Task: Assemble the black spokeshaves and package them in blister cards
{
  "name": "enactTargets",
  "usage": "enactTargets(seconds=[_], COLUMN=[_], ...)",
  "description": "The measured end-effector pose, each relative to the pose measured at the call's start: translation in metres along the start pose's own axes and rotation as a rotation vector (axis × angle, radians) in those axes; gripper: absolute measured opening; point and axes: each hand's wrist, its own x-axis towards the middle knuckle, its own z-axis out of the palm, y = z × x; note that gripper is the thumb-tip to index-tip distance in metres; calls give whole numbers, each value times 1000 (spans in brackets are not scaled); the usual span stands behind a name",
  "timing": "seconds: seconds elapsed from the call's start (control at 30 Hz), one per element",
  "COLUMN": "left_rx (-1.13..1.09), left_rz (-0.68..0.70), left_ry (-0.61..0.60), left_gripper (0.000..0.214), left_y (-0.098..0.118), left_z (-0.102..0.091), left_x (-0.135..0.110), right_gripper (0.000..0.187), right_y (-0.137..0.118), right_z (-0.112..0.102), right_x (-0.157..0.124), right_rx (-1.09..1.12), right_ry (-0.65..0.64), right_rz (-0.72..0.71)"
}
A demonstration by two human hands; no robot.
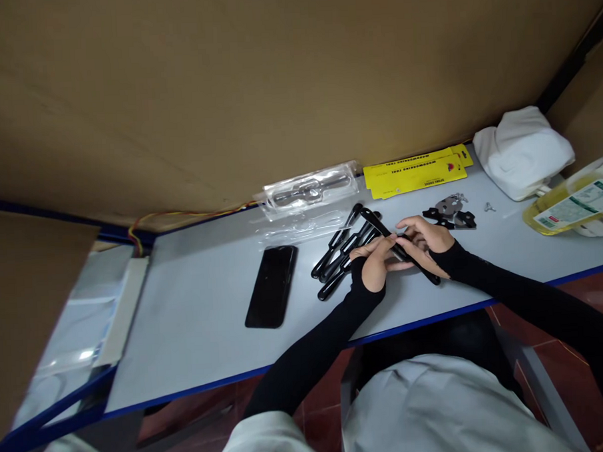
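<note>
Head view: gripping a black handle [379, 224] between partly curled left hand [374, 268] and right hand [426, 240], seemingly for steadiness. With more handles [341, 259] left of them, metal plates [450, 207] right, probably for easy reach.

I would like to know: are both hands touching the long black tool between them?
Touching. The head view shows the left hand and right hand gripping the middle of the long black tool, whose ends stick out past the fingers.

tool [379, 224]: black, glossy, slim-handled | slanted, far end leftward | middle partly behind fingers [415, 226]
</note>
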Motion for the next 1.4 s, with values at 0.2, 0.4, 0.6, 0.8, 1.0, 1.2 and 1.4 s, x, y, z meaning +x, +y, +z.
enactTargets(seconds=[0.2,0.4,0.6,0.8,1.0,1.2,1.4], left_rx=[82,168,193,171,46,343,528], left_rz=[63,75,35,8,147,357,684], left_ry=[10,-85,-158,-134,-141,-189,210], left_gripper=[39,39,43,48,49,37,37], left_y=[-5,-1,-5,-6,-3,54,113], left_z=[-2,-5,-6,-6,3,-19,-84], left_x=[0,-4,-5,-1,-4,15,46], right_gripper=[44,55,68,68,56,56,67], right_y=[5,16,24,22,9,9,-13], right_z=[-22,-39,-43,-41,-34,-37,-38], right_x=[10,21,25,22,11,11,15], right_rx=[559,794,869,801,673,691,605], right_ry=[-310,-614,-747,-716,-322,-370,-328], right_rz=[240,357,455,426,279,390,432])
